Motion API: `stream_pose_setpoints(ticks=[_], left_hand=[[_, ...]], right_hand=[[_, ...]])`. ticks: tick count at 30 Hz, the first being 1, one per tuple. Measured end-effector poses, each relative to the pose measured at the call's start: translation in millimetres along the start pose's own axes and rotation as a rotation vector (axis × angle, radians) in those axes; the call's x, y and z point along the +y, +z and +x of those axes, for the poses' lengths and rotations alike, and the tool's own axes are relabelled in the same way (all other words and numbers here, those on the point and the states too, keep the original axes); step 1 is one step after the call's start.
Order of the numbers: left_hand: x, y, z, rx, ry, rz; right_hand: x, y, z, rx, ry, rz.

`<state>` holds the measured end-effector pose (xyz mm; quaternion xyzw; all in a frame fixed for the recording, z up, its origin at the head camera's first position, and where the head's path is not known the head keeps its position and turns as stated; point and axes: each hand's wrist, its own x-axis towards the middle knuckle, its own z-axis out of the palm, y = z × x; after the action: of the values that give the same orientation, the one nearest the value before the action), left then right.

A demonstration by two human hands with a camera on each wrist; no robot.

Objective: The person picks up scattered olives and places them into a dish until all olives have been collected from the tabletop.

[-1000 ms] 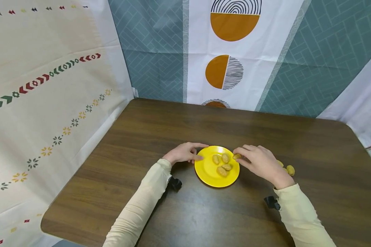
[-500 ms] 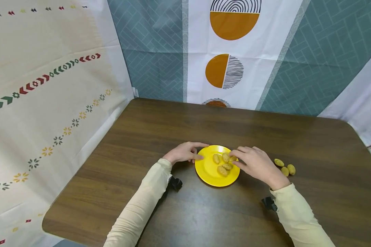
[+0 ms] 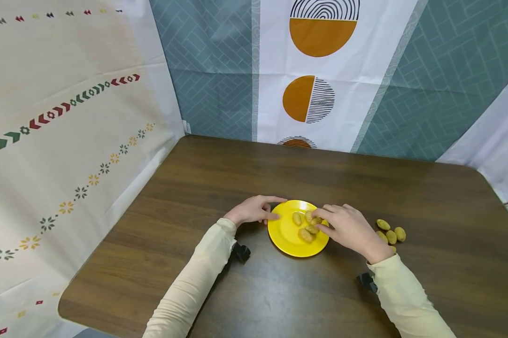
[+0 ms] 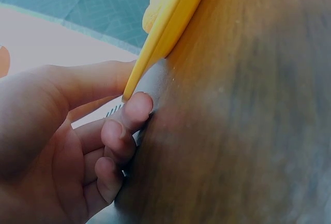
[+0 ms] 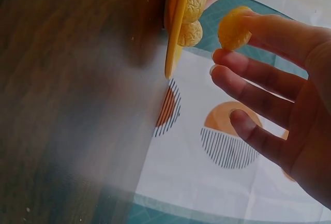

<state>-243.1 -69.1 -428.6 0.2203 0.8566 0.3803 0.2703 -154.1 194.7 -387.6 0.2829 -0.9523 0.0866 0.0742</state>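
In the head view, a round yellow plate [image 3: 285,239] lies on the table with several small, wrinkled yellow potatoes [image 3: 305,235] on it. My left hand [image 3: 251,210] holds the plate's left edge, thumb over the rim and the other fingers at its outer side. Over the right part of the plate, my right hand [image 3: 349,228] pinches a small potato [image 3: 316,220] between thumb and fingertips. The right wrist view shows that potato [image 5: 235,29] raised off the plate [image 5: 176,38], the remaining fingers loosely spread below it.
Several more potatoes [image 3: 391,236] lie in a loose group on the brown wooden table [image 3: 237,173], right of my right wrist. Patterned cloths [image 3: 211,94] hang behind the table and along its left side.
My right hand has moved left from the plate's right rim to above the plate, carrying the potato. More of the group on the right now shows. My left hand stays at the rim.
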Motion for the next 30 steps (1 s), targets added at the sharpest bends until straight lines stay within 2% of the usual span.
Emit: stream_pose_setpoints(ticks=[11, 18, 25, 30], left_hand=[[0.6, -2.2, -1.9, 0.005, -0.006, 0.002], [0.8, 0.5, -0.5, 0.007, -0.006, -0.008], [-0.3, 1.9, 1.0, 0.01, -0.007, -0.008], [-1.2, 1.3, 0.5, 0.009, 0.008, -0.007]], right_hand=[[4, -5, 0.7, 0.017, -0.002, -0.013], [11, -11, -4.0, -0.045, 0.037, 0.0], [28, -20, -13.7, -0.068, 0.06, 0.042], [43, -28, -20.6, -0.144, 0.087, 0.084]])
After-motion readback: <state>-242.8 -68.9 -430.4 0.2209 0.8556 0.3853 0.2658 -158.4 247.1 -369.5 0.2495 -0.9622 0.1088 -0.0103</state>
